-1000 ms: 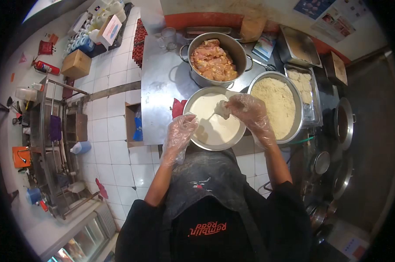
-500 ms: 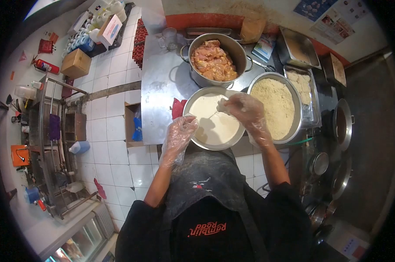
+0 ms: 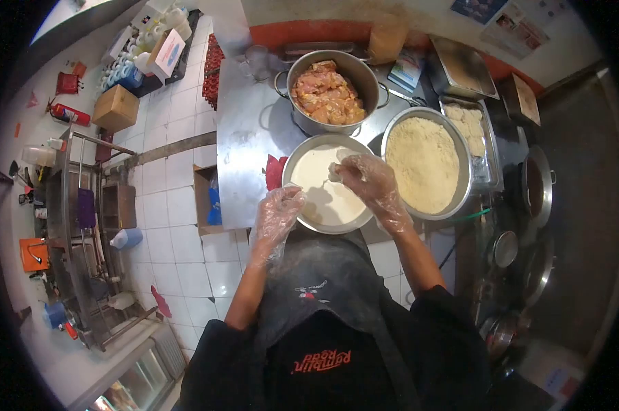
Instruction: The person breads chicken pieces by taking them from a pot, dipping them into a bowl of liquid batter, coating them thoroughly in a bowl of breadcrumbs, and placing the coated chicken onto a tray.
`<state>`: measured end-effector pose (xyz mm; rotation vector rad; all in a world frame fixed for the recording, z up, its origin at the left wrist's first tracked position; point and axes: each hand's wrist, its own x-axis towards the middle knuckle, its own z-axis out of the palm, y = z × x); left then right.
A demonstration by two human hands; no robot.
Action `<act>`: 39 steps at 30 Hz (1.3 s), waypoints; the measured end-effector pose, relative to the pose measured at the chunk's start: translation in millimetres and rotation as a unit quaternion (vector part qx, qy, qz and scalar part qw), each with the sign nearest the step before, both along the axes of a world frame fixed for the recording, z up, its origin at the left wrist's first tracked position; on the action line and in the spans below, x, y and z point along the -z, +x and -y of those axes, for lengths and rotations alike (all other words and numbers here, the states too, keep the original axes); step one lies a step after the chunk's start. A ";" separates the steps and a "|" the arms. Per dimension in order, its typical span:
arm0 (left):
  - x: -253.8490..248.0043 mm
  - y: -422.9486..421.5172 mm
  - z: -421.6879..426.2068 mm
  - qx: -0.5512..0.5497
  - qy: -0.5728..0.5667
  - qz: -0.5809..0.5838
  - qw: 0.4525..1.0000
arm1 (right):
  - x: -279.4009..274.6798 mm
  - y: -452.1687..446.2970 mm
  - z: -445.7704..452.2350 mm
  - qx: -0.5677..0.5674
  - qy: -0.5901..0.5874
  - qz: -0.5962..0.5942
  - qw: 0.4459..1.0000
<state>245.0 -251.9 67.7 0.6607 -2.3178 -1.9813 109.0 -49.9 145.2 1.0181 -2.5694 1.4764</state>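
A metal tabletop (image 3: 244, 137) carries the vessels. The largest, a wide basin of pale yellow powder (image 3: 419, 164), sits toward its right side. A deep two-handled pot (image 3: 292, 113) of raw, marinated-looking meat (image 3: 329, 94) stands near the far edge. Between that pot and the near edge is a shallower bowl (image 3: 289, 198) of creamy white liquid (image 3: 330, 195), just beside the basin. A rectangular tray (image 3: 493, 154) of pale coated pieces (image 3: 468, 127) lies along the right edge.

Both hands wear clear plastic gloves. The right hand (image 3: 372, 181) is over the bowl, fingers drawn narrowly together; whether they grip anything is unclear. The left hand (image 3: 280, 214) is at the bowl's near-left rim, fingers curled close; contact with the rim cannot be told.

A glass mug (image 3: 257, 63) stands near the far-left corner, scissors (image 3: 409, 98) lie right of the pot, and red cloth (image 3: 274, 172) is beside the bowl's left rim.
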 end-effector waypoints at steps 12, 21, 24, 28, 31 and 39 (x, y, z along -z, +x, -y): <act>3.1 -0.5 -8.6 -0.005 0.017 -0.027 0.999 | 14.7 1.5 -2.3 -0.002 -0.052 -0.093 0.994; 3.3 -5.0 -15.3 -0.005 0.038 -0.007 0.999 | 25.3 -14.8 -10.5 -0.030 -0.045 -0.147 0.988; 10.3 -3.0 -15.7 -0.003 -0.011 -0.013 1.000 | 9.4 -20.7 -30.2 0.031 -0.013 0.015 0.999; -1.5 -7.0 -20.4 -0.015 -0.005 0.011 1.000 | -46.1 -48.9 -77.4 0.028 0.001 -0.003 1.000; -4.9 -15.4 -31.8 -0.003 -0.013 0.020 1.000 | -97.1 -54.7 -112.0 0.080 0.001 0.040 0.996; -41.1 -62.2 -96.2 0.078 -0.016 0.027 0.996 | -28.3 -27.9 -223.5 0.071 0.113 -0.067 0.989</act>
